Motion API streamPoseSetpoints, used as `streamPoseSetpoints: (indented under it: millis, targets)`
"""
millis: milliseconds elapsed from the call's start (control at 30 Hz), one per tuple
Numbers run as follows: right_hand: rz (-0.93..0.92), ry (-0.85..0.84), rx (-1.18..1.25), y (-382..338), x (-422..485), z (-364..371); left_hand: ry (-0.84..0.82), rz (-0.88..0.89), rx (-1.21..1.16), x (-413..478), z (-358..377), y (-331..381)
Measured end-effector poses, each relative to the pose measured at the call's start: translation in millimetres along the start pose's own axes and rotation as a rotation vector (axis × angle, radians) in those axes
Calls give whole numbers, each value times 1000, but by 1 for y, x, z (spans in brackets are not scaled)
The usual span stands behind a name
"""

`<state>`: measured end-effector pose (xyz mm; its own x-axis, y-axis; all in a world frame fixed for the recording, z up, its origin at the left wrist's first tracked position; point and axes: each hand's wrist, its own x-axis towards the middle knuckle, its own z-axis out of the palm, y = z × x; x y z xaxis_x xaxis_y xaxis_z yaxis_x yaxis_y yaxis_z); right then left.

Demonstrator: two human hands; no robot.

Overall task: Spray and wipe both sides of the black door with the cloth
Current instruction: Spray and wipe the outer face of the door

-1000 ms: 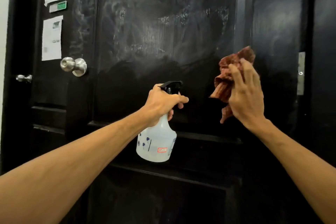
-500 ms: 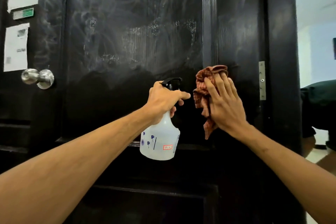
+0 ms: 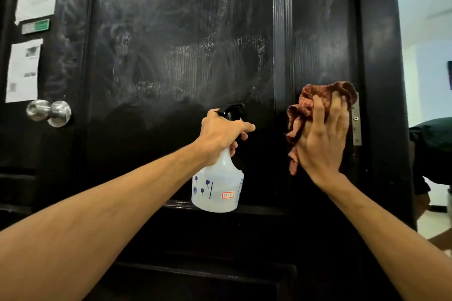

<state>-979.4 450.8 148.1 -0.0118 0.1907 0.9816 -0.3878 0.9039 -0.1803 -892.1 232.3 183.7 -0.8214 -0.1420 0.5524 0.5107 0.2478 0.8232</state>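
Note:
The black door [image 3: 186, 61] fills the view, its upper panel streaked with wet wipe marks. My left hand [image 3: 221, 135] grips the neck of a white spray bottle [image 3: 217, 190] with a black trigger head, held upright just in front of the door's middle. My right hand [image 3: 321, 138] presses a crumpled reddish-brown cloth [image 3: 315, 102] flat against the door's right stile, beside a metal hinge plate [image 3: 356, 120]. The cloth bunches out above and to the left of my fingers.
A round metal doorknob [image 3: 50, 112] sticks out at the left. White paper notices [image 3: 23, 69] and a small green label [image 3: 36, 25] hang at the far left. Past the door's right edge lies a bright room with a dark green object [image 3: 433, 133].
My right hand has slid the cloth rightward across the stile toward the hinge plate. The view has shifted a little; the bottle stays in my left hand at about the same spot.

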Motion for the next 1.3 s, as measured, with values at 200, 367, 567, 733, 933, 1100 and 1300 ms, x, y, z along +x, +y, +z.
streamPoseSetpoints:
  millis: [200,367,567,733,933,1100,1300]
  targets:
    - [-336,-96,-53,-57,17,26,144,12,72,10,-37,-4]
    - [-223,-68,-6,-107,38,44,276,-9,114,17,-89,-6]
    - [-703,-204,0,-173,42,83,367,-3,163,17,-143,-17]
    - [-546,-205,61,-220,31,99,426,-19,168,15,-185,-29]
    - [-700,-239,64,-273,27,126,475,-31,185,11,-240,-46]
    - [-895,-335,62,-323,-9,147,502,-23,181,9,-279,-54]
    - [-699,-208,36,-363,25,161,505,-34,166,12,-310,-82]
